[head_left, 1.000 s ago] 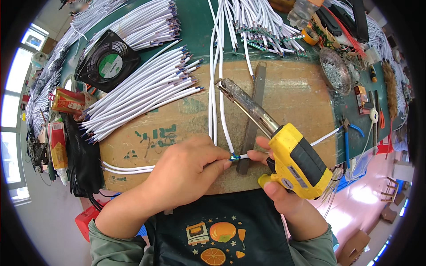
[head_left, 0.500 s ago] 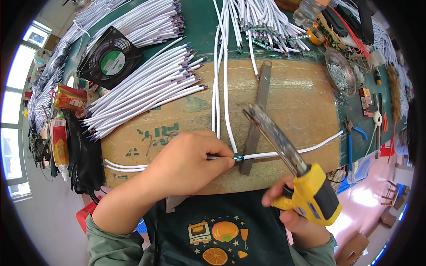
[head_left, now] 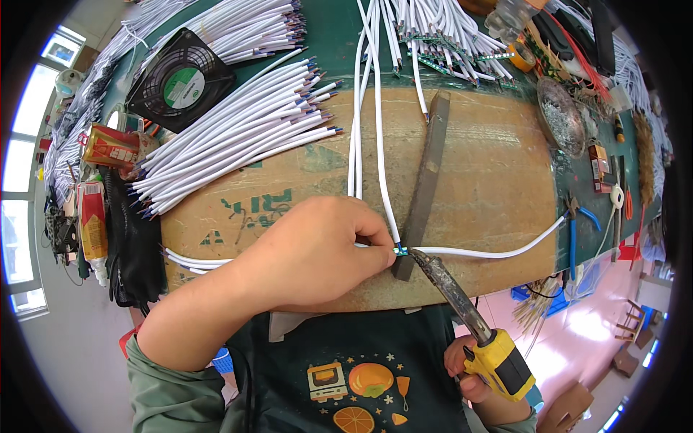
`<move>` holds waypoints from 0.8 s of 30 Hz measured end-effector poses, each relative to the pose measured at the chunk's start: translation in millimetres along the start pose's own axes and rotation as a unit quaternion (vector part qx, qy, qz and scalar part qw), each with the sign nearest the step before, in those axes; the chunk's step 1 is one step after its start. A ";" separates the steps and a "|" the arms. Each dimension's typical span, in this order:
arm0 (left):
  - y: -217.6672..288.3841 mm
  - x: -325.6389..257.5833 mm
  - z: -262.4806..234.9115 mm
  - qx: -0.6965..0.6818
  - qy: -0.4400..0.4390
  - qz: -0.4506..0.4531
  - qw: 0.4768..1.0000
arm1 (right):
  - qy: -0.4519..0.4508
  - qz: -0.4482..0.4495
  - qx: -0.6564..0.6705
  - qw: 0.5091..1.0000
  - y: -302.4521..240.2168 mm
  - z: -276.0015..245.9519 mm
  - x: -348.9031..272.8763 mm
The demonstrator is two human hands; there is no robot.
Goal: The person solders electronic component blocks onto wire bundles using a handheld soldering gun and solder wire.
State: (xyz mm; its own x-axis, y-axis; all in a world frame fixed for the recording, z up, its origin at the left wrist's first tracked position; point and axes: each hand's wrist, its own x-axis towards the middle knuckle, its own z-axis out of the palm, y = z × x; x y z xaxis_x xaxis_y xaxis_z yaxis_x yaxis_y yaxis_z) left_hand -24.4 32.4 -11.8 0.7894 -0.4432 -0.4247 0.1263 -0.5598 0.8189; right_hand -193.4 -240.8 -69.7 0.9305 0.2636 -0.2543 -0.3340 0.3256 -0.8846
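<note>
My left hand (head_left: 325,249) is closed in a pinch on a small green circuit board (head_left: 400,252), at the front of the brown cardboard sheet (head_left: 498,166). White cables run from this board, one rising toward the back and another (head_left: 505,252) curving off to the right. In my right hand (head_left: 465,372) is a yellow soldering gun (head_left: 485,353), fingers wrapped round its handle near the black trigger. Its dark metal tip points up and left and meets or nearly meets the board's right end. Under the board's end lies a grey metal bar (head_left: 427,180).
A bundle of cut white cables (head_left: 238,144) lies left, beside a black fan (head_left: 180,83). More cables with green boards (head_left: 462,61) are at the back. To the right are a metal dish (head_left: 559,119), blue-handled pliers (head_left: 573,242) and a small box (head_left: 599,167).
The soldering gun has come down and left, so its raised tip is now at the board. My left hand and the board appear slightly farther right.
</note>
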 end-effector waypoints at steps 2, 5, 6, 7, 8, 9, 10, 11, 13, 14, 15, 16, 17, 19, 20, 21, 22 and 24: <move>0.5 0.7 -1.8 -0.008 -0.020 -0.035 0.999 | 0.033 -0.039 0.015 0.999 0.7 4.4 -0.2; 0.6 1.7 -2.8 -0.002 -0.026 -0.032 0.999 | 0.024 -0.014 -0.006 1.000 -2.2 1.4 -1.9; 0.7 1.9 -3.0 -0.002 -0.026 -0.032 0.999 | 0.024 -0.015 -0.007 1.000 -2.4 1.3 -1.6; 0.9 2.1 -3.1 0.000 -0.026 -0.033 0.999 | 0.022 0.002 0.005 1.000 -2.6 1.2 -0.9; 1.0 2.2 -3.1 0.003 -0.027 -0.034 0.999 | 0.021 0.020 0.016 0.999 -2.7 1.1 -0.4; 1.0 2.3 -3.0 0.003 -0.026 -0.035 0.999 | 0.020 0.020 0.016 0.999 -3.9 1.2 -0.6; 1.3 2.2 -2.9 0.006 -0.025 -0.033 0.999 | 0.025 0.046 0.025 0.998 -6.0 1.5 -1.1; 1.5 2.0 -2.8 0.009 -0.024 -0.031 0.999 | 0.031 0.073 0.033 0.996 -6.9 1.6 -1.3; 2.1 2.5 -2.8 0.007 -0.025 -0.030 0.999 | 0.024 0.046 0.034 0.998 -3.5 2.2 1.1; 2.4 2.7 -2.8 0.006 -0.027 -0.030 0.999 | 0.016 0.020 0.036 0.999 -2.2 3.0 2.5; 2.7 2.7 -2.8 0.006 -0.027 -0.030 0.999 | 0.016 0.020 0.036 0.999 -2.1 4.3 3.3; 2.9 2.6 -2.8 0.005 -0.027 -0.031 0.999 | 0.017 0.016 0.048 0.999 -2.0 5.8 4.1; 2.9 2.4 -2.8 0.004 -0.027 -0.033 0.999 | 0.018 0.011 0.061 0.998 -1.7 6.7 4.8; 2.8 2.3 -2.6 0.004 -0.026 -0.033 0.999 | 0.014 0.004 0.057 0.998 -0.5 6.6 5.9; 2.7 2.2 -2.5 0.004 -0.024 -0.034 0.999 | 0.010 -0.002 0.054 0.998 0.1 6.3 6.8; 2.6 2.1 -2.3 0.005 -0.023 -0.035 0.999 | 0.009 -0.002 0.055 0.998 0.5 6.4 8.6; 2.4 1.9 -2.2 0.005 -0.022 -0.037 0.999 | 0.004 -0.016 0.049 0.999 1.0 6.8 11.1; 2.8 2.3 -3.1 0.004 -0.025 -0.031 0.999 | 0.006 -0.033 0.038 0.999 -0.5 10.6 10.8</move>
State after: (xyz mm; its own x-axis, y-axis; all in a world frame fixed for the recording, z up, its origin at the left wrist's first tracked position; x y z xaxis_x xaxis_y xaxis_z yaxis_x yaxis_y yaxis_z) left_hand -20.4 32.0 -9.3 0.7495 -0.4409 -0.4938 0.1699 -0.5928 0.7872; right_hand -184.8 -228.5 -67.9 0.9523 0.2290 -0.2016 -0.2821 0.4091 -0.8678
